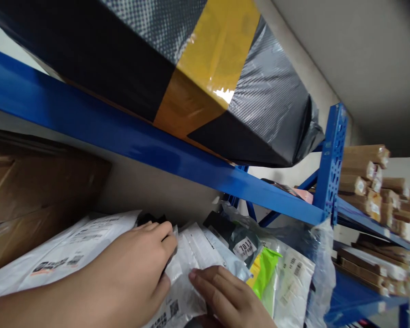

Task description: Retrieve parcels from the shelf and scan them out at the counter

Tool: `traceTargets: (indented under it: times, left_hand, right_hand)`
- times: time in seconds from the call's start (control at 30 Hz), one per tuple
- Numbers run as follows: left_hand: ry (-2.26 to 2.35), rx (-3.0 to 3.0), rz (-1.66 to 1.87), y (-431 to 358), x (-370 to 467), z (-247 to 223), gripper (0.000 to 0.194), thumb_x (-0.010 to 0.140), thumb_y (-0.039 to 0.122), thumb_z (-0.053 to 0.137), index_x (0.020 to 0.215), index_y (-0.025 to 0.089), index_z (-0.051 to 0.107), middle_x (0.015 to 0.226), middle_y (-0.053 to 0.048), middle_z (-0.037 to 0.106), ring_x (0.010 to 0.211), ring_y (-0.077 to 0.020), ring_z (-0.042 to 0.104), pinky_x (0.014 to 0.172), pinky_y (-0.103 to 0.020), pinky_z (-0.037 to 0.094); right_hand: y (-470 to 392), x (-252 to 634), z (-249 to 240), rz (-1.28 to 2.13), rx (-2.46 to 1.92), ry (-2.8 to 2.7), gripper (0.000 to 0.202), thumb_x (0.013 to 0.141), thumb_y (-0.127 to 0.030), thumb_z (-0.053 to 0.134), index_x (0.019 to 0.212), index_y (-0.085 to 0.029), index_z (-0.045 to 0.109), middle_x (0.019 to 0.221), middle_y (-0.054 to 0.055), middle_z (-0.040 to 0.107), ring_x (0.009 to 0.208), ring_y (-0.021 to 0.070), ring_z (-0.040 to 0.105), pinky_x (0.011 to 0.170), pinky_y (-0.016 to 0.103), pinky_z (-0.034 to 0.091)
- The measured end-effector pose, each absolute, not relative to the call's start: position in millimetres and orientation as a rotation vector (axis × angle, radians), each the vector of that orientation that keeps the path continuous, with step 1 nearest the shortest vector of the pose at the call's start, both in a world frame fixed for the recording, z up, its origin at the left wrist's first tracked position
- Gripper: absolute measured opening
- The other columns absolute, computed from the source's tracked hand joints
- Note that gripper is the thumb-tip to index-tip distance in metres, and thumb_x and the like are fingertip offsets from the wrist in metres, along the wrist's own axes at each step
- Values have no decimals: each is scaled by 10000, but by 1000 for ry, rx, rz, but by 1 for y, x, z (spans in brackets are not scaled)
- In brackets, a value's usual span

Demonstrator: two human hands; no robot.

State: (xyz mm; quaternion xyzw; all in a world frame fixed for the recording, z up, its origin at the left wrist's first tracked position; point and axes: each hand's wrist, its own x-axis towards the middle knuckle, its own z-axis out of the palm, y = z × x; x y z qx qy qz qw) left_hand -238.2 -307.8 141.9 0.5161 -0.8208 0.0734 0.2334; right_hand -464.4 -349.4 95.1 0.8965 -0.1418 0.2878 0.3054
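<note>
Blue steel shelving (140, 150), smooth painted beam slanting above both sets of fingers. On it, a bulky angular package (269, 105): black woven-textured plastic, creased at one end, banded with glossy yellow tape. Left of the fingers, a plain brown cardboard box (44, 191). Well off to their right, long brown cartons (358, 182) stacked on further shelving. Just beside the left fingers, a wide white mailer (89, 241), black and orange print, too small to read. Left hand (143, 264): fingers bunched close and curled down at the packets, thumb set apart; whether anything is pinched, cannot tell. Right hand (225, 291): fingers close together, tips on a crinkled white plastic packet (182, 278); grip hidden, cannot tell. That packet lies between the two hands, square code low on it. Right of the right fingers, a pale label-bearing bag (294, 282), semi-clear film. Nearer them, a dark green bag (256, 241), label reading "7011", and below it a smaller lime-and-yellow pouch (264, 271), glossy, folded.
</note>
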Motion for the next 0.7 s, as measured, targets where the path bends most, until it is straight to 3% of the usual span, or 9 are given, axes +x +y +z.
traceTargets:
  times: [0.13, 0.27, 0.37, 0.53, 0.7]
  left_hand:
    - [-2325, 1517, 296, -305, -258, 147, 541, 642, 516, 656, 1046, 156, 672, 1165, -162, 592, 1114, -396, 519, 1062, -618, 319]
    - [-2342, 1549, 313, -308, -261, 144, 452, 732, 315, 555, 1142, 150, 648, 1281, -179, 550, 1139, -372, 523, 1029, -572, 390]
    - [-2278, 1548, 359, -310, -250, 142, 384, 760, 263, 485, 1074, 142, 670, 1202, -178, 587, 1101, -358, 539, 1007, -549, 420]
    - [-2286, 1524, 448, -305, -241, 144, 251, 767, 210, 456, 875, 167, 678, 980, -130, 619, 950, -312, 567, 914, -521, 476]
    - [-2264, 1582, 460, -303, -238, 146, 222, 778, 223, 447, 842, 185, 657, 939, -106, 590, 834, -266, 554, 849, -498, 490]
  right_hand:
    - [-354, -460, 87, 1093, 2431, -510, 399, 782, -125, 597, 1155, -202, 478, 962, 76, 669, 872, 173, 664, 729, 226, 571]
    - [-358, -459, 83, 1045, 2384, -531, 185, 818, -182, 613, 955, -213, 494, 803, 33, 630, 691, 150, 636, 591, 208, 551]
    - [-357, -463, 83, 932, 2415, -549, 111, 856, -256, 609, 909, -210, 523, 787, 39, 633, 665, 145, 637, 573, 202, 546]
    - [-357, -471, 77, 881, 2324, -535, 163, 874, -257, 585, 1016, -192, 536, 891, 86, 674, 807, 176, 686, 690, 225, 582]
    - [-356, -472, 73, 868, 2294, -556, 198, 882, -279, 580, 1046, -175, 538, 923, 106, 677, 852, 184, 686, 714, 227, 584]
